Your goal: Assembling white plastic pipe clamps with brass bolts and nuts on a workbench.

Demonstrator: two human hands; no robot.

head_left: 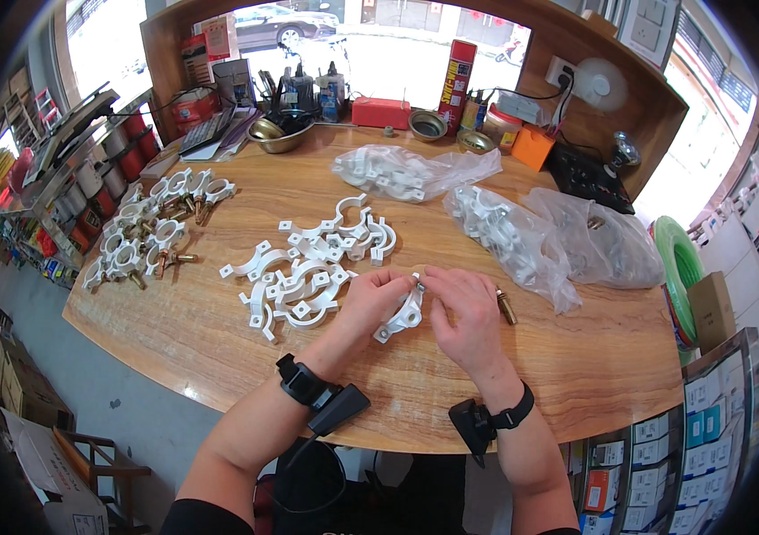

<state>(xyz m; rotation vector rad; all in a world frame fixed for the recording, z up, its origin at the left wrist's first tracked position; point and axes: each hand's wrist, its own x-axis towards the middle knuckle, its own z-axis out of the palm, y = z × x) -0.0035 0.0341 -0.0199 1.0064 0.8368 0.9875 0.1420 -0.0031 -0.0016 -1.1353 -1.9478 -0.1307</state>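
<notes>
A white pipe clamp (408, 314) is held between my two hands over the middle of the table. My left hand (374, 301) pinches its upper end from the left. On the other side, the fingertips of my right hand (467, 310) close on a small metal screw (419, 281) at that same end. Fingers partly hide the clamp and the screw. Just right of my right hand lies a brass-coloured anchor bolt (506, 308). Loose white clamp halves (304, 290) are heaped left of my left hand. Farther left sit several ring-shaped clamps (125, 257) with brass-coloured bolts attached.
Clear plastic bags hold white clamps (388, 176), more white clamps (500, 227) and metal parts (607, 236). Along the back stand a metal bowl (286, 141), a red spray can (457, 85) and an orange box (533, 147). The wooden table's (210, 357) front edge curves near my forearms.
</notes>
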